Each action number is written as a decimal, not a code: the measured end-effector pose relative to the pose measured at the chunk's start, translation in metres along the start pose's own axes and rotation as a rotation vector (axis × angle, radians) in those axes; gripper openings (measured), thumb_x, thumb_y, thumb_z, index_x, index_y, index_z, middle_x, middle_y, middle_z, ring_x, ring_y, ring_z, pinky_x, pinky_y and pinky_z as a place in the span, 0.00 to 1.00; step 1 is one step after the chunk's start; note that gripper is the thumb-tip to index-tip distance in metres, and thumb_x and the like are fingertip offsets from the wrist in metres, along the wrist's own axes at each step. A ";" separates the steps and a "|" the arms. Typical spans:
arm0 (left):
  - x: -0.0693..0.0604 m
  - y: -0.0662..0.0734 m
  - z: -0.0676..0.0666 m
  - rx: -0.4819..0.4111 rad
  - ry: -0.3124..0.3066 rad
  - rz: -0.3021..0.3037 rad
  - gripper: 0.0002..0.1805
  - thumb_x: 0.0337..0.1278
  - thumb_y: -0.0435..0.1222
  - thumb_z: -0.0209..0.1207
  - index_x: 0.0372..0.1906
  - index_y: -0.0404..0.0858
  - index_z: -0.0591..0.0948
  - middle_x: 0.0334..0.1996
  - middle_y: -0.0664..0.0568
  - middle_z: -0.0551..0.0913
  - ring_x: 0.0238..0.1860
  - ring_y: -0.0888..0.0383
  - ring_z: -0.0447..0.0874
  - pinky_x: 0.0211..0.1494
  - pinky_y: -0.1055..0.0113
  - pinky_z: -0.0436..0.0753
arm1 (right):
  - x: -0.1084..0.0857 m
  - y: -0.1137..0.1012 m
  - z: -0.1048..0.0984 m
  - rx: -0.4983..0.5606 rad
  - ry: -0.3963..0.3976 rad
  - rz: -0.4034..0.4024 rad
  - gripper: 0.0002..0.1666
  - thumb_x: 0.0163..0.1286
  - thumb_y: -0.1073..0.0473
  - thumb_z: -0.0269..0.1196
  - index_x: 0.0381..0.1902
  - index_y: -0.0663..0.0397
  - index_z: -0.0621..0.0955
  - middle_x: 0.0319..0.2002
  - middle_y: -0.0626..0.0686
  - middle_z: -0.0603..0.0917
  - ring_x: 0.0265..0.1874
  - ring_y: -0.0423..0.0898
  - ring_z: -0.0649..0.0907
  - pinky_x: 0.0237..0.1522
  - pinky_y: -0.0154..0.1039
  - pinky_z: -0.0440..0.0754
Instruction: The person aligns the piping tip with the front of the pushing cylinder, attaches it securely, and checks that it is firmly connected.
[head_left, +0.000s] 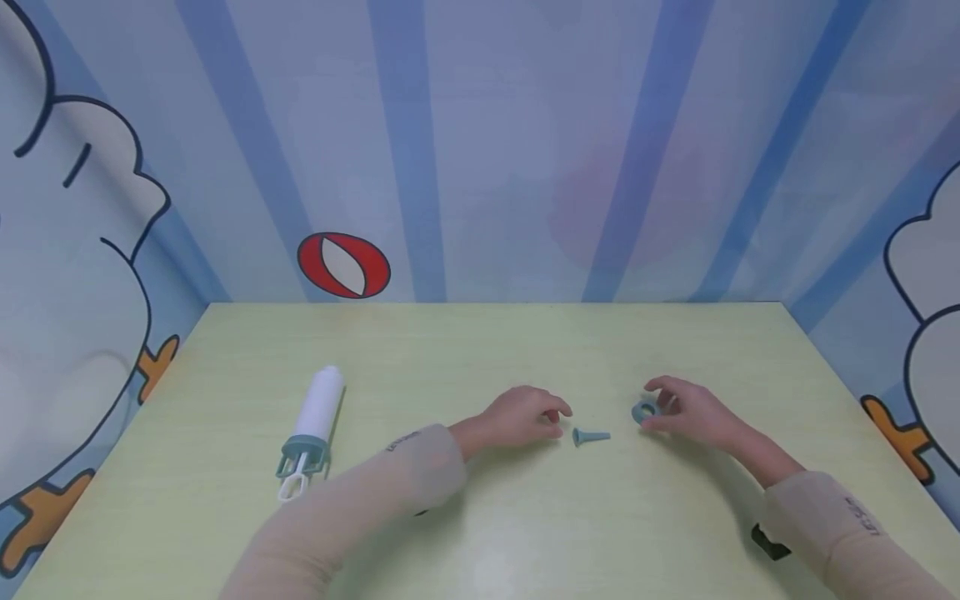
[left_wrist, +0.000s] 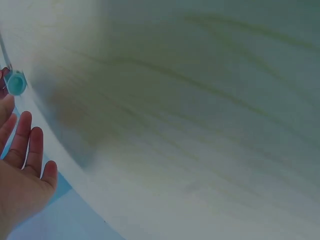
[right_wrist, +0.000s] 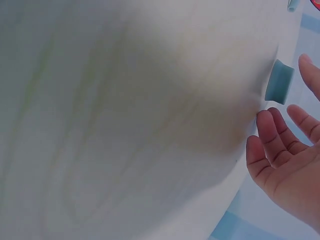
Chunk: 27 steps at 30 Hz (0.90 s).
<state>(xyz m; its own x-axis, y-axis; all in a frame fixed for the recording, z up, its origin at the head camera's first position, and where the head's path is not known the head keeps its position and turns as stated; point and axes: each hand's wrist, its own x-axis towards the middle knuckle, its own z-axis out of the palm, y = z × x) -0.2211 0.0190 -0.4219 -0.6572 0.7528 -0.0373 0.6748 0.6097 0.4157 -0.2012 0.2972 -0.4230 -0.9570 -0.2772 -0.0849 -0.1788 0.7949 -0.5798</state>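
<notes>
A small teal nozzle (head_left: 591, 437) with a flared end lies on the table just right of my left hand (head_left: 525, 416), whose fingers are bent loosely with a gap to it. In the left wrist view the left hand (left_wrist: 27, 175) has its fingers apart, holding nothing. Between the thumb and fingers of my right hand (head_left: 693, 412) is a teal ring (head_left: 645, 411). The right wrist view shows the ring (right_wrist: 279, 82) standing beside the right hand (right_wrist: 290, 160), with a gap between it and the spread fingers.
At the left of the pale table (head_left: 480, 350) lies a white tube (head_left: 321, 404) with a teal collar and a white looped handle (head_left: 293, 487). Printed walls (head_left: 510, 150) stand behind and at both sides. A dark object (head_left: 770, 543) shows beneath the right sleeve.
</notes>
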 end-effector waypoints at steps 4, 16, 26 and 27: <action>0.005 0.001 0.005 -0.039 0.012 0.007 0.14 0.53 0.40 0.57 0.47 0.46 0.79 0.36 0.59 0.82 0.37 0.67 0.77 0.44 0.76 0.72 | 0.000 0.003 0.000 0.044 0.001 0.017 0.33 0.51 0.50 0.66 0.51 0.62 0.71 0.36 0.58 0.77 0.34 0.47 0.76 0.33 0.37 0.73; 0.012 0.006 0.014 -0.056 -0.001 -0.004 0.16 0.49 0.45 0.60 0.45 0.47 0.79 0.35 0.61 0.82 0.36 0.69 0.76 0.42 0.78 0.71 | 0.001 0.004 0.000 0.080 -0.015 0.035 0.28 0.55 0.51 0.63 0.50 0.61 0.72 0.35 0.57 0.77 0.34 0.46 0.76 0.32 0.36 0.73; 0.015 0.014 0.017 -0.039 0.011 -0.056 0.19 0.47 0.49 0.60 0.44 0.46 0.80 0.28 0.62 0.80 0.29 0.69 0.72 0.34 0.78 0.69 | 0.001 0.005 0.001 0.075 -0.025 0.043 0.28 0.56 0.49 0.62 0.49 0.60 0.73 0.35 0.56 0.77 0.35 0.47 0.76 0.33 0.37 0.73; 0.015 0.015 0.017 -0.040 0.014 -0.054 0.18 0.47 0.49 0.60 0.44 0.46 0.80 0.27 0.63 0.80 0.28 0.69 0.72 0.34 0.79 0.68 | 0.001 0.005 0.001 0.075 -0.027 0.040 0.28 0.56 0.49 0.62 0.49 0.60 0.73 0.35 0.56 0.77 0.35 0.46 0.76 0.32 0.37 0.72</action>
<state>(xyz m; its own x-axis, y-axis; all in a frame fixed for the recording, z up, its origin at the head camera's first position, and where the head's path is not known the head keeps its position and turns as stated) -0.2152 0.0432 -0.4318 -0.6975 0.7150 -0.0478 0.6242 0.6391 0.4493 -0.2032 0.3001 -0.4263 -0.9565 -0.2608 -0.1305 -0.1217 0.7636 -0.6341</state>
